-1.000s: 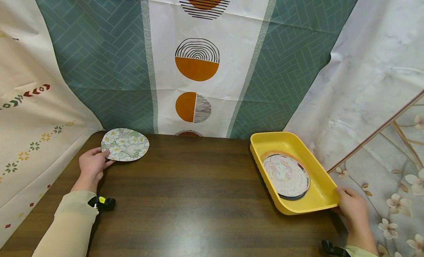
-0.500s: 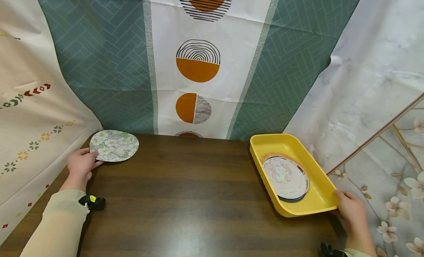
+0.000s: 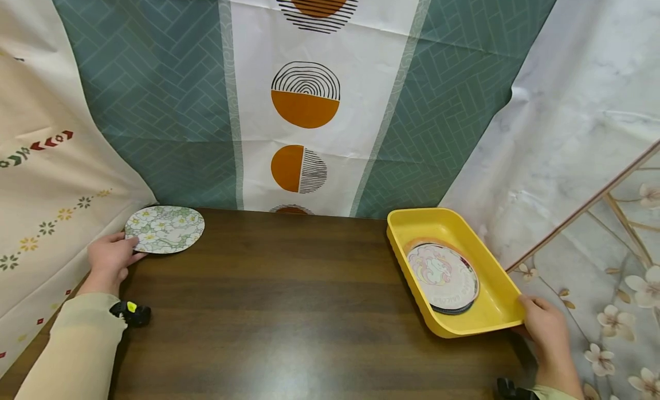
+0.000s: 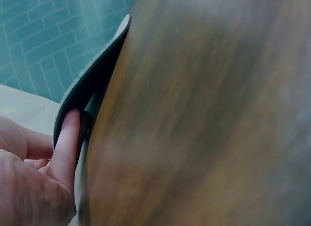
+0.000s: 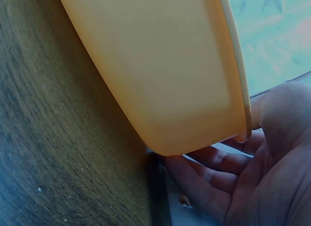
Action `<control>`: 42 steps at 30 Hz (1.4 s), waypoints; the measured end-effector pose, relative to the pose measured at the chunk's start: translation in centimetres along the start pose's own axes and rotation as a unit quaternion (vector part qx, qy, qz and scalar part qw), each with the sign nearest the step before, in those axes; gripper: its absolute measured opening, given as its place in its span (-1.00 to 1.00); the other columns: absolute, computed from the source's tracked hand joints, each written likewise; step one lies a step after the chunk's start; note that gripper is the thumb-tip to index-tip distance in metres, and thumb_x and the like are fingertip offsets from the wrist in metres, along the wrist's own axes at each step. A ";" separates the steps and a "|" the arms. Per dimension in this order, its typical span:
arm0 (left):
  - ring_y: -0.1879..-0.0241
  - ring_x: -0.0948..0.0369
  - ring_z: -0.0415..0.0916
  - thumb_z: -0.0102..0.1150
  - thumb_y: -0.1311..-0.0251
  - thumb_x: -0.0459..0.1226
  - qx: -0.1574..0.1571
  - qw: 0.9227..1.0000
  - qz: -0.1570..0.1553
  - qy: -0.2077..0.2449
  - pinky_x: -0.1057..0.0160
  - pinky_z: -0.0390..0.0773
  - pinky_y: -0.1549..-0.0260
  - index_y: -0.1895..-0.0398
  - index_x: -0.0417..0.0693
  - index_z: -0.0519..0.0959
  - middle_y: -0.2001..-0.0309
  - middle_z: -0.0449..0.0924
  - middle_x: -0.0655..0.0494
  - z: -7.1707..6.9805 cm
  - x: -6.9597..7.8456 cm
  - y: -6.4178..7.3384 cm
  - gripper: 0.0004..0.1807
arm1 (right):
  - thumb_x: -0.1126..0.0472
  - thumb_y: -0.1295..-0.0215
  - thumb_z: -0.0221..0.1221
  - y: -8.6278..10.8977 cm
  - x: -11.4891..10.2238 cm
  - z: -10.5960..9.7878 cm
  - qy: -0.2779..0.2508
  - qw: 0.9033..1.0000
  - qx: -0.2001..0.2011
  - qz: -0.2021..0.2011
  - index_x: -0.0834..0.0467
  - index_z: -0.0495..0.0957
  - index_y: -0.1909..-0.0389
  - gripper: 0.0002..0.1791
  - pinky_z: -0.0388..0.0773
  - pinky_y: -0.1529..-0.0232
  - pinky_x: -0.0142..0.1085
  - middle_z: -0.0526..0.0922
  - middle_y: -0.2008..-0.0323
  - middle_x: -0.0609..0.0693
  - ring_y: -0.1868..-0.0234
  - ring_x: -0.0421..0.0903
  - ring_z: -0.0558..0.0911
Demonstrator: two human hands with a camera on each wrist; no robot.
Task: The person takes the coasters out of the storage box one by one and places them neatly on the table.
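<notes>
At the back left of the table, my left hand (image 3: 110, 258) pinches the left edge of a thin, rounded mat (image 3: 165, 230) with a green, white and yellow flower print. The thumb lies on top and fingers are underneath. In the left wrist view the mat (image 4: 92, 73) bends a little, its dark underside facing the wooden surface. On the right, my right hand (image 3: 547, 331) holds the near right corner of a yellow plastic tray (image 3: 497, 300), thumb at the rim and fingers below. Inside the tray lies a round mat (image 3: 444, 277) with a pink unicorn picture, over other round pieces mostly hidden by it.
The dark wooden table (image 3: 289, 297) stretches between the two hands. A green and white patterned cloth (image 3: 304, 102) hangs along the back edge. Cream cloth (image 3: 62, 228) borders the left side, and marbled floral cloth (image 3: 593, 245) the right, close by the tray.
My left hand has slid leftward with the floral mat, toward the cream cloth at the table's back left corner. The right hand and yellow tray have stayed almost in place.
</notes>
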State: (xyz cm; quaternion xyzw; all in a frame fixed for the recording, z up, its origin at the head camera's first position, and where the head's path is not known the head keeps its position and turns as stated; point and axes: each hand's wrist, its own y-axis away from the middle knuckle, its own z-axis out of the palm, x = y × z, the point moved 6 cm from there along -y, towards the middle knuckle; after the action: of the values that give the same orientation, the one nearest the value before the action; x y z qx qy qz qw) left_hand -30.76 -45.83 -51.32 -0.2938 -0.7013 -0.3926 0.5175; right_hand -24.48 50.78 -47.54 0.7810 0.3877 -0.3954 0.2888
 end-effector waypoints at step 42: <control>-0.21 -0.42 0.41 0.14 -0.56 -0.22 0.070 0.957 0.090 -0.266 0.05 0.51 0.24 -0.45 -0.67 0.36 -0.38 0.37 -0.60 -1.9 2.8 -1.1 -0.33 | -0.02 -0.77 -0.04 0.0 0.1 -0.1 -0.017 1.000 -0.011 -0.011 0.55 0.41 -0.43 -0.33 0.83 0.33 -0.15 0.63 0.10 0.25 0.44 -0.18 0.73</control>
State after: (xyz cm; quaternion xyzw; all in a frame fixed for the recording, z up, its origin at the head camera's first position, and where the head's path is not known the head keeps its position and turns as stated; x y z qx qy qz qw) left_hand -31.49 -48.02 -48.55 -0.4128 -0.8100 -0.2020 0.3643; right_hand -24.38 50.89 -47.57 0.7665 0.3960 -0.4073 0.2996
